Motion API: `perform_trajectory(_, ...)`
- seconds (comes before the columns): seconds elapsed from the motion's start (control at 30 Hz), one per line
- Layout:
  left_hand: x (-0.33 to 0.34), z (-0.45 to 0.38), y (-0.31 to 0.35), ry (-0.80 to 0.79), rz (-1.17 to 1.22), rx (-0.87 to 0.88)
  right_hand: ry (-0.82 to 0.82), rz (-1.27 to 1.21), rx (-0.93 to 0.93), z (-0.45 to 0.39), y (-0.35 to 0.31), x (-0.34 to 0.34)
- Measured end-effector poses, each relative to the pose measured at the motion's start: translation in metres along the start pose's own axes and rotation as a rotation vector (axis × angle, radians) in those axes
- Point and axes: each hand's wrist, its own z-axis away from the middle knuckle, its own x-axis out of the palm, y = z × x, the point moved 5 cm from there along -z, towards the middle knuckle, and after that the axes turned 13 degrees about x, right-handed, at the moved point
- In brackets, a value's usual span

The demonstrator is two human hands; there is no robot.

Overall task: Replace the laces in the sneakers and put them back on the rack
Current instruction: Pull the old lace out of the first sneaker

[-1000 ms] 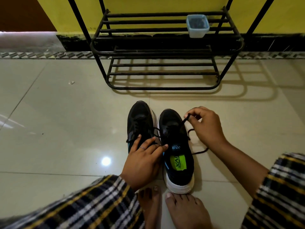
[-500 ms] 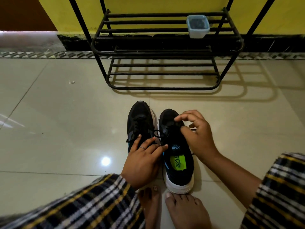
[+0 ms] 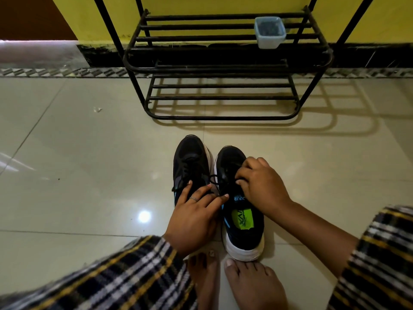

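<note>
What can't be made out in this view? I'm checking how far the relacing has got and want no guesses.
- Head view: the right hand covers the right sneaker's upper eyelets, so the lace's state there is hidden.
- The left hand hides the left sneaker's heel and opening.
- Black laces on black uppers blur together.
- The small tub's contents on the rack are too small to identify.

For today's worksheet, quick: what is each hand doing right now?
Left hand: open, fingers resting across both sneakers.
Right hand: pinching the lace on the right sneaker.
</note>
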Motion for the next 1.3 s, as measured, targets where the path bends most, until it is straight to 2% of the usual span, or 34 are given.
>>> perform_trajectory(0.13, -0.001, -0.001, 0.0, 0.004, 0.006, -0.003, 0.004, -0.276, 0.192, -0.007, 0.018, -0.012)
perform_trajectory(0.37, -0.003, -0.001, 0.001, 0.009, 0.01, -0.006, 0.12, -0.777, 0.638, -0.018, 0.067, -0.036)
perform_trajectory(0.43, -0.003, -0.001, 0.001, 0.008, 0.007, -0.003, 0.103, -0.902, 0.762, -0.018, 0.078, -0.033)
perform_trajectory(0.5, -0.002, -0.001, 0.001, 0.003, 0.005, -0.004, 0.045, -0.922, 0.845, -0.016, 0.084, -0.024)
perform_trajectory(0.6, -0.001, 0.0, 0.0, 0.001, 0.008, -0.006, -0.009, -0.603, 0.728, -0.01, 0.078, -0.014)
perform_trajectory(0.77, -0.003, -0.002, 0.002, 0.001, -0.015, 0.001, 0.009, -0.108, 0.149, -0.001, 0.019, -0.014)
perform_trajectory(0.83, -0.003, -0.002, 0.001, 0.009, -0.014, 0.002, -0.074, 0.064, 0.045, 0.001, 0.005, -0.006)
perform_trajectory(0.9, -0.003, -0.002, 0.002, 0.019, -0.016, 0.003, -0.118, 0.158, 0.024, 0.001, -0.001, 0.0)
perform_trajectory(0.97, -0.004, -0.002, 0.002, 0.025, -0.016, 0.006, -0.091, 0.212, -0.011, 0.002, -0.005, 0.001)
perform_trajectory(1.07, -0.003, -0.002, 0.002, 0.022, -0.015, 0.01, -0.013, 0.094, 0.008, 0.003, 0.0, -0.002)
perform_trajectory(1.23, -0.006, -0.002, 0.003, 0.018, -0.017, 0.006, 0.025, -0.142, 0.199, -0.005, 0.021, -0.019)
perform_trajectory(1.3, -0.006, -0.002, 0.002, 0.01, -0.019, 0.002, -0.03, -0.168, 0.298, -0.011, 0.033, -0.023)
